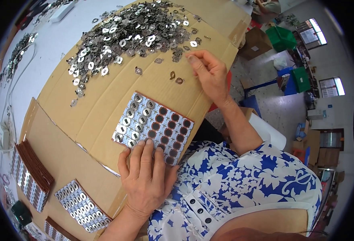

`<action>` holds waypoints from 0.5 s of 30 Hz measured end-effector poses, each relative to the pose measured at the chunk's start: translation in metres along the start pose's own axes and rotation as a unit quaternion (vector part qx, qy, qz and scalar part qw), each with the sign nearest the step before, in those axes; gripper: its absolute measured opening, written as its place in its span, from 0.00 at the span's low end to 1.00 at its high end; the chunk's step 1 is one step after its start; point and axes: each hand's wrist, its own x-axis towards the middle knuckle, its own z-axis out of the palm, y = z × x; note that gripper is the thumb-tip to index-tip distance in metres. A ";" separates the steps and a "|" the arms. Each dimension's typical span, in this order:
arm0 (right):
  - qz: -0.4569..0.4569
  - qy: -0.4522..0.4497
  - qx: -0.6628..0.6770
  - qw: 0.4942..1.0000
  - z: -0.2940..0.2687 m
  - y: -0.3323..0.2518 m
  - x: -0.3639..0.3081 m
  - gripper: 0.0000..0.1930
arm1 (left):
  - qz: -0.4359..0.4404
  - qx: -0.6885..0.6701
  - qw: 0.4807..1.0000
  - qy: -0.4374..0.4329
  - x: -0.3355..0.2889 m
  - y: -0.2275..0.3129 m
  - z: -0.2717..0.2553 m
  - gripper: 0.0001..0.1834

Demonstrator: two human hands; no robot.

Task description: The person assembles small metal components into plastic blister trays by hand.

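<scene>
A rectangular panel (155, 116) lies on the cardboard, its several rows of round spots running across it. The rows on its left carry shiny metal discs with slotted centres, while the right-hand rows show bare dark circles. Across the panel's near edge rests my left hand (145, 174), fingers stretched out and apart, fingertips among the discs. My right hand (211, 74) is raised beyond the panel, thumb and forefinger pinched together close to the pile's edge; anything between them is too small to make out. Beneath it lie a few loose metal pieces (179, 80).
A big heap of small metal pieces (133, 30) spreads over the far cardboard. At left are a stack of panels (32, 174) and a single panel (82, 205) covered in metal pieces. Cardboard boxes (256, 44) and a green bin (280, 39) stand beyond the table at right.
</scene>
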 end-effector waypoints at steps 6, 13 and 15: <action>-0.018 -0.028 -0.021 0.999 -0.014 0.009 -0.014 0.07 | 0.008 -0.007 1.000 -0.004 0.003 -0.001 0.001 0.31; -0.098 -0.107 -0.126 0.981 -0.009 -0.010 -0.024 0.07 | 0.003 0.004 1.000 0.002 0.001 -0.002 0.002 0.32; -0.162 -0.105 -0.173 0.966 -0.003 -0.012 -0.026 0.08 | 0.004 0.008 1.000 0.002 0.002 -0.002 0.001 0.32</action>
